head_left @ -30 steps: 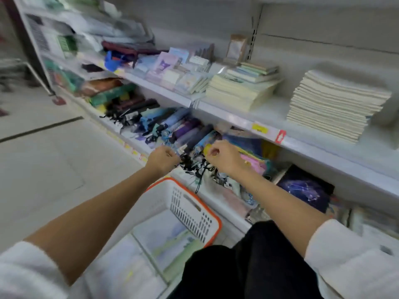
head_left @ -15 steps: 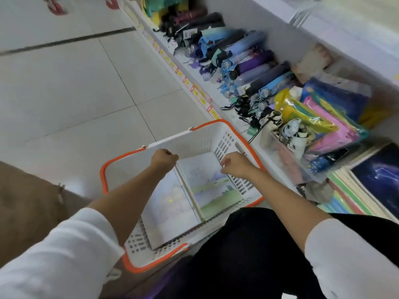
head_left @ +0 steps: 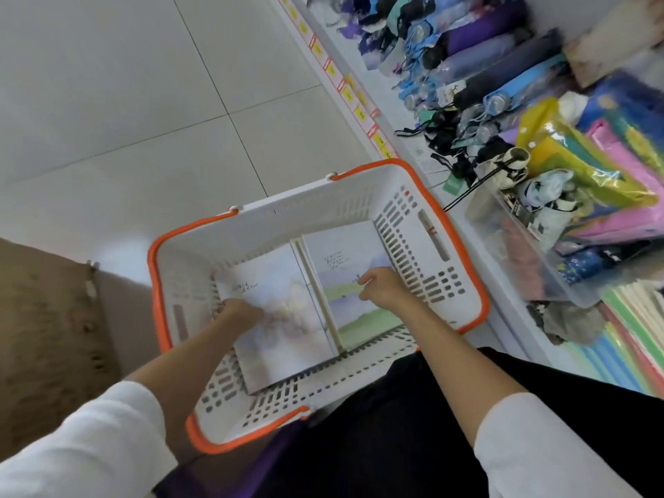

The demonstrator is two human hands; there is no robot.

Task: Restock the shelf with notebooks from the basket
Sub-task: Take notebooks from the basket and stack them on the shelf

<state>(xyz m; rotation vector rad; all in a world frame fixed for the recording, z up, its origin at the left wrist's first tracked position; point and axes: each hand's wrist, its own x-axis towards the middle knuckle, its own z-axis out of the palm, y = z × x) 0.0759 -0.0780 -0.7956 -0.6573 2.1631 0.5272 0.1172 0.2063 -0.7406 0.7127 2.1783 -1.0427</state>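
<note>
A single camera rides on the person's head, tipped steeply down. The basket (head_left: 305, 215) sits close beneath it, the shelf (head_left: 348, 55) runs along the right, and floor tiles (head_left: 143, 102) stretch far left.

You have the pale tiled floor (head_left: 143, 102) filling the upper left, and the white, orange-rimmed basket (head_left: 323, 206) stands directly on it at centre. Along the right runs the low white shelf (head_left: 395, 109), with price labels (head_left: 346, 91) on its front edge. On it lie folded umbrellas (head_left: 496, 55), a clear bin (head_left: 521, 253) and coloured plastic folders (head_left: 582, 163).
</note>
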